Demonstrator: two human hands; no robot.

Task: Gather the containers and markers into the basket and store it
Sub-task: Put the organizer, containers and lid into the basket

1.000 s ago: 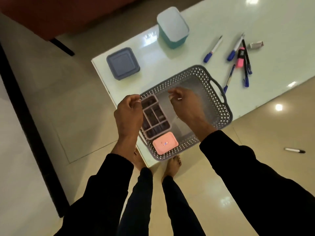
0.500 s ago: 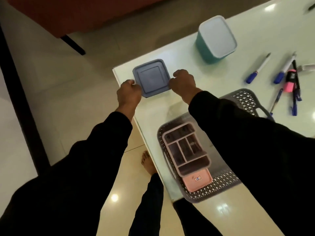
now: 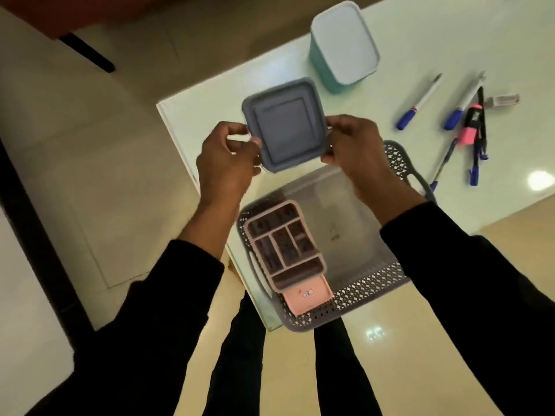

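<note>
So far one item is clearly in the grey perforated basket (image 3: 372,283): a pink divided organiser tray (image 3: 285,247) lying along its left side, with a flat pink piece (image 3: 306,297) just under the tray's near end. Whether that piece is a lid or a separate box cannot be told. The basket sits at the near left corner of the white table (image 3: 204,115), its near end overhanging the edge.

The second container is in transit. The left hand (image 3: 225,163) and the right hand (image 3: 354,145) pinch opposite sides of the flat grey-blue lidded container (image 3: 285,124), fingers curled round its rim, holding it above the table just beyond the basket's far end.

Left to do, by my judgement: lower this container into the free right part of the basket, then fetch the tall teal container (image 3: 342,46) near the far edge. The markers (image 3: 462,109) lie loose toward the right edge, blue-capped ones and a pink highlighter (image 3: 470,127) among them. After that the basket has to be stored, so well under half is done.
</note>
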